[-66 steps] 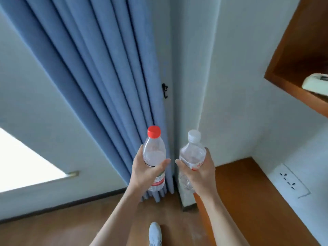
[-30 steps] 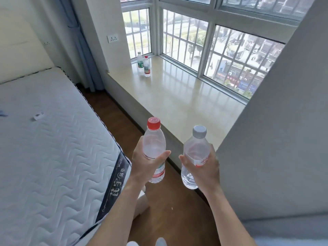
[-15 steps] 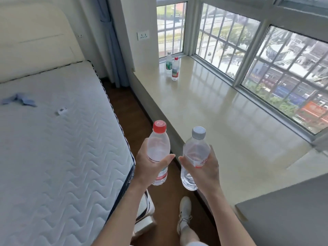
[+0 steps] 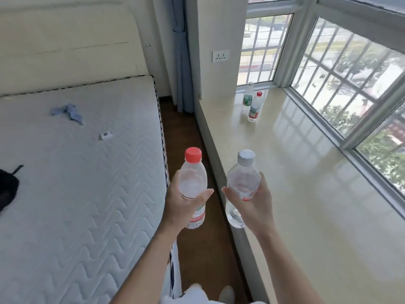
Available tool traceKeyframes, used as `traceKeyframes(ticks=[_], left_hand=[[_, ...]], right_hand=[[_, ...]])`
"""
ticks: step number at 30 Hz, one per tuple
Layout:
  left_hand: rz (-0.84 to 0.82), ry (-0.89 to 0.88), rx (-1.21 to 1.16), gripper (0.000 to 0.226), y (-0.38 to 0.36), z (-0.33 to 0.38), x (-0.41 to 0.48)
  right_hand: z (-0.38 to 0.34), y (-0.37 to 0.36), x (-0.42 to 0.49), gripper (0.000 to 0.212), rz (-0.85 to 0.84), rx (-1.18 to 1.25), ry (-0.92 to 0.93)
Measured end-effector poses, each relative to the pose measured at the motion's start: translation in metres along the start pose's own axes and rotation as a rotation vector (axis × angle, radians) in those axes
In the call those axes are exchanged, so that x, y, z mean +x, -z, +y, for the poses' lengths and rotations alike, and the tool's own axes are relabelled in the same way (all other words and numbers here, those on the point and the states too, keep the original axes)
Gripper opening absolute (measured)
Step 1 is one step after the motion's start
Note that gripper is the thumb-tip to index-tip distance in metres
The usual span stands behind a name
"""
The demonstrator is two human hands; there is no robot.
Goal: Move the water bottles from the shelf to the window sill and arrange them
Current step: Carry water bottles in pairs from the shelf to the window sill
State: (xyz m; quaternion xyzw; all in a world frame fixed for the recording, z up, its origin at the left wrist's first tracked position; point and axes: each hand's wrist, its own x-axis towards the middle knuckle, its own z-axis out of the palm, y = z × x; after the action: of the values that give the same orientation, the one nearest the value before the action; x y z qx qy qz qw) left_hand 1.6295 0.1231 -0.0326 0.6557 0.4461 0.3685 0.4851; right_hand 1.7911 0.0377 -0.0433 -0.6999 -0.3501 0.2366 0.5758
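left hand (image 4: 182,207): fingers (image 4: 206,192) clamped round red-cap bottle (image 4: 192,183)
right hand (image 4: 256,205): fingers (image 4: 229,192) clamped round grey-cap bottle (image 4: 241,185)
next: carry upright to sill (image 4: 306,194), set beside far pair (image 4: 254,108)

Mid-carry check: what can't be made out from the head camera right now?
- The shelf: outside the head view, so remaining bottles cannot be counted.
- Label on red-capped bottle: mostly covered by left hand.
- Label on grey-capped bottle: partly behind right hand.
- The far bottles on window sill: too small to tell if touching.
- The dark object on mattress: cut by left edge.
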Motion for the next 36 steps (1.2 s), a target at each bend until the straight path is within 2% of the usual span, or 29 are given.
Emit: traceKeyframes(ticks=[4,8,11,15,18,23,29,36], left_hand=[[0.088,0.059,-0.016,0.063,0.005,-0.004,0.028],[0.109,0.075,0.011,0.061,0.015,-0.015,0.056],[0.158,0.091,-0.016,0.057,0.024,-0.028,0.09],[0.177,0.094,-0.037,0.065,0.033,-0.046,0.152],[0.173,0.088,-0.034,0.066,0.041,-0.052,0.212],[0.177,0.051,-0.037,0.055,0.061,-0.055,0.314],[0.083,0.023,-0.053,0.064,0.068,-0.063,0.416],[-0.051,0.023,-0.062,0.074,0.039,-0.075,0.5]], right_hand=[[0.005,-0.023,0.035,0.048,-0.093,0.005,0.009],[0.008,-0.054,0.068,0.048,-0.176,0.001,0.017],[0.009,-0.079,0.098,0.047,-0.211,-0.005,0.053],[0.007,-0.117,0.154,0.046,-0.236,-0.024,0.097],[0.0,-0.145,0.206,0.049,-0.209,-0.032,0.1],[-0.016,-0.183,0.294,0.052,-0.128,-0.032,0.068],[-0.015,-0.215,0.368,0.055,-0.034,-0.001,0.016],[0.005,-0.228,0.434,0.058,0.045,-0.03,-0.046]])
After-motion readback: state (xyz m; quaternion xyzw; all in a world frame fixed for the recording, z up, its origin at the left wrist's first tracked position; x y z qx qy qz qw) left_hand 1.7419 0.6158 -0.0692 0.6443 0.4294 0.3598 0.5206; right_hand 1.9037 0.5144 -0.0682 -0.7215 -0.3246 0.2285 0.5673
